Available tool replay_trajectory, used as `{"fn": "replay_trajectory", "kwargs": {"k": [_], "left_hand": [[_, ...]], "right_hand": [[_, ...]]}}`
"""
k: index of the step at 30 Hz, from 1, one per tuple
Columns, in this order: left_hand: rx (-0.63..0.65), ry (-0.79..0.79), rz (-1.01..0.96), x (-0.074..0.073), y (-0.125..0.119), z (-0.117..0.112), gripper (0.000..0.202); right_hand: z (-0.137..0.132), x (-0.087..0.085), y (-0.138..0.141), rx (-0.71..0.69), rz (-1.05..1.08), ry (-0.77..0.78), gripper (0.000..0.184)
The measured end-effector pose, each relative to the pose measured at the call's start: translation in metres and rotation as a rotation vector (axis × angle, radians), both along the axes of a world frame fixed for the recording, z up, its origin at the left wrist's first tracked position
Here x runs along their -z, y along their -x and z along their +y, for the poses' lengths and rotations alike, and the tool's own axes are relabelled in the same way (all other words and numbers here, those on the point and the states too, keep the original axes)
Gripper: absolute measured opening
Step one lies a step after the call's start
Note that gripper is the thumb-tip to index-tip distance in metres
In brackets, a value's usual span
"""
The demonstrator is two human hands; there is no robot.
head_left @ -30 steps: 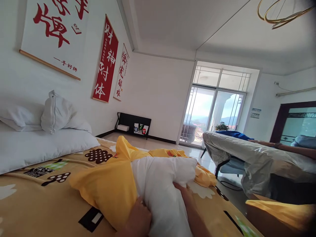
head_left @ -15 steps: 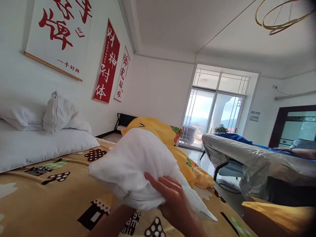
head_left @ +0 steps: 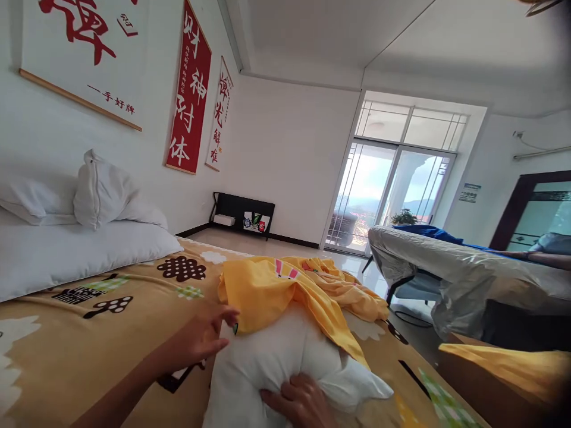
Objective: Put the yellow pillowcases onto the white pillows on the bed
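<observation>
The pillow (head_left: 254, 362) lies toward the bed's (head_left: 147, 321) right edge, far end under the yellow cover (head_left: 259, 291). Nearer that cover, the left hand (head_left: 200, 337) parts its fingers at the left side; the right hand (head_left: 298, 401) grips the pillow.

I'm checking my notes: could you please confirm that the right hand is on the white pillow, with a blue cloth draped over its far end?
Not quite: the cloth draped over the far end of the white pillow is yellow, as the head view shows; the right hand is on it.
</observation>
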State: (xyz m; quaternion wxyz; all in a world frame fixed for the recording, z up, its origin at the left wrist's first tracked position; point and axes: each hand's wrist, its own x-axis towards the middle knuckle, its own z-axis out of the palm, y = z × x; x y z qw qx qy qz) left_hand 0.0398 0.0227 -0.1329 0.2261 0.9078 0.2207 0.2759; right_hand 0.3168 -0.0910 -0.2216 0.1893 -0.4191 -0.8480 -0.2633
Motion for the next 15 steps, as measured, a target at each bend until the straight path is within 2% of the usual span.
{"fn": "replay_trajectory", "kwargs": {"k": [2, 3, 4, 6, 7, 9, 10, 12, 13, 15], "left_hand": [[-0.101, -0.196, -0.041, 0.004, -0.027, 0.014, 0.076], [-0.107, -0.271, -0.012, 0.012, -0.042, 0.021, 0.082], [-0.109, -0.309, 0.02, 0.023, -0.056, 0.027, 0.079], [-0.151, -0.31, 0.012, 0.049, -0.076, 0.037, 0.06], [-0.193, -0.298, -0.032, 0.06, -0.083, 0.041, 0.051], [-0.264, -0.293, -0.152, 0.073, -0.087, 0.047, 0.039], [-0.274, -0.305, -0.203, 0.074, -0.085, 0.049, 0.036], [-0.263, -0.339, -0.289, 0.062, -0.078, 0.048, 0.028], [-0.257, -0.354, -0.334, 0.051, -0.073, 0.045, 0.025], [-0.252, -0.353, -0.425, 0.021, -0.062, 0.038, 0.022]], "right_hand": [[-0.009, -0.019, 0.008, 0.003, -0.013, 0.016, 0.029], [-0.015, -0.027, 0.007, -0.001, -0.01, 0.05, 0.032], [-0.02, -0.035, 0.003, -0.003, 0.012, 0.103, 0.037], [-0.029, -0.047, -0.018, 0.06, 0.125, 0.208, 0.049], [-0.032, -0.052, -0.032, 0.149, 0.207, 0.222, 0.054], [-0.03, -0.056, -0.063, 0.446, 0.359, 0.16, 0.061], [-0.026, -0.055, -0.077, 0.624, 0.407, 0.112, 0.062], [-0.013, -0.046, -0.101, 0.921, 0.438, 0.083, 0.063], [-0.007, -0.04, -0.11, 1.017, 0.443, 0.115, 0.063], [0.004, -0.031, -0.123, 1.067, 0.452, 0.2, 0.059]]}}
